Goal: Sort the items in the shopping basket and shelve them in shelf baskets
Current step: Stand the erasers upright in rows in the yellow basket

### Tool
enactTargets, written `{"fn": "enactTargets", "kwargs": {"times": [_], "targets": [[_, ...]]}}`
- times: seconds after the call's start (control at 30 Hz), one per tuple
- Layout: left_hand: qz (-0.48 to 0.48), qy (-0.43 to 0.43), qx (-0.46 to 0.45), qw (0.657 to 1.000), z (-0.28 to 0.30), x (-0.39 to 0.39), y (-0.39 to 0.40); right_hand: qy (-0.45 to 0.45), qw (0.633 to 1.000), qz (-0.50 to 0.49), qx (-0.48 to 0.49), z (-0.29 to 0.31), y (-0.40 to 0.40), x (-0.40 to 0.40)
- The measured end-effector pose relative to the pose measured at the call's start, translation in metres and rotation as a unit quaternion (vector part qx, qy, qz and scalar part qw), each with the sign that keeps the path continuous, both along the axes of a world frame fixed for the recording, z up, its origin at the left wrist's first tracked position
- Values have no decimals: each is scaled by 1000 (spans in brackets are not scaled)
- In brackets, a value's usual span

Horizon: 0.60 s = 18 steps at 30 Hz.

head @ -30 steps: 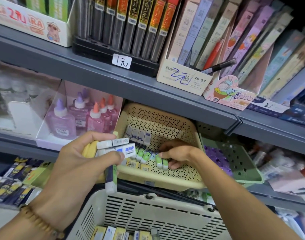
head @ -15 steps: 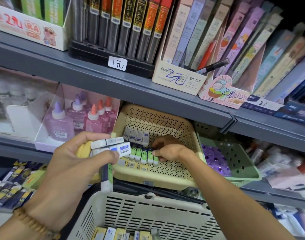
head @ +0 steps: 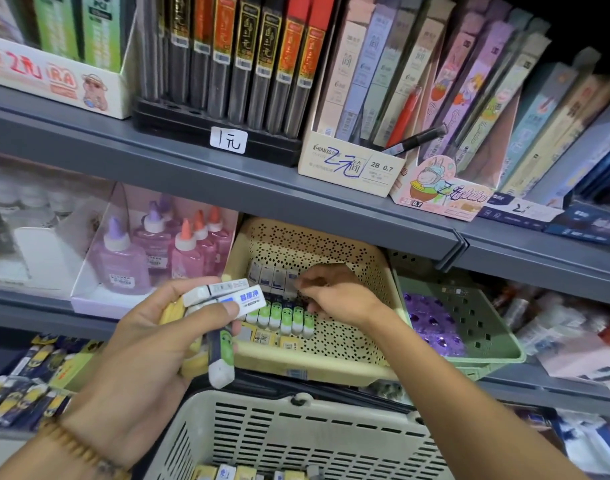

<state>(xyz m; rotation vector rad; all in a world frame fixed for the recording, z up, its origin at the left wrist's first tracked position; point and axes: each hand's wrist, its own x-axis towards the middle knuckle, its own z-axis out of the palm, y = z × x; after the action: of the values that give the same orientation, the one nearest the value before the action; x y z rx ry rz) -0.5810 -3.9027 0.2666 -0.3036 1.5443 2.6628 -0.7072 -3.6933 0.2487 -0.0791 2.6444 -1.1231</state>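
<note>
My left hand (head: 147, 344) grips a bundle of erasers (head: 227, 299) in front of the shelf: white ones on top, yellow ones behind, one green-and-white eraser (head: 221, 358) hanging down. My right hand (head: 334, 292) reaches into the beige perforated shelf basket (head: 331, 368), its curled fingertips on a white eraser (head: 291, 282) at the right end of the back row. In front of that stands a row of green-and-white erasers (head: 282, 318), then several yellow ones (head: 268, 337). The cream shopping basket (head: 296, 434) sits below, with more erasers (head: 248, 474) in its bottom.
A green shelf basket (head: 469, 327) with purple items stands right of the beige one. Pink and purple glue bottles (head: 158, 251) sit in a box on the left. The grey shelf edge (head: 227, 181) overhangs above. Minion-print erasers (head: 22, 393) lie lower left.
My right hand has moved from the green-and-white row back and up to the white erasers in the rear row. The left hand has kept its bundle, hardly shifting.
</note>
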Motion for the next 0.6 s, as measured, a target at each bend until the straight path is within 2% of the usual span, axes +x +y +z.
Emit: {"fn": "enactTargets", "kwargs": {"times": [0.1, 0.23, 0.3, 0.43, 0.6], "targets": [[4, -4, 12, 1000, 1, -1, 4, -31, 990, -2, -141, 16, -16, 19], [10, -5, 25, 1000, 0, -1, 6, -119, 951, 104, -267, 35, -33, 40], [14, -5, 24, 1000, 1, 0, 6, -133, 940, 115, -294, 38, -40, 45], [10, -6, 29, 1000, 2, 1, 5, -157, 924, 74, -341, 39, -43, 47], [-19, -34, 76, 996, -1, -3, 1, -167, 897, 54, -406, 36, -38, 44]]}}
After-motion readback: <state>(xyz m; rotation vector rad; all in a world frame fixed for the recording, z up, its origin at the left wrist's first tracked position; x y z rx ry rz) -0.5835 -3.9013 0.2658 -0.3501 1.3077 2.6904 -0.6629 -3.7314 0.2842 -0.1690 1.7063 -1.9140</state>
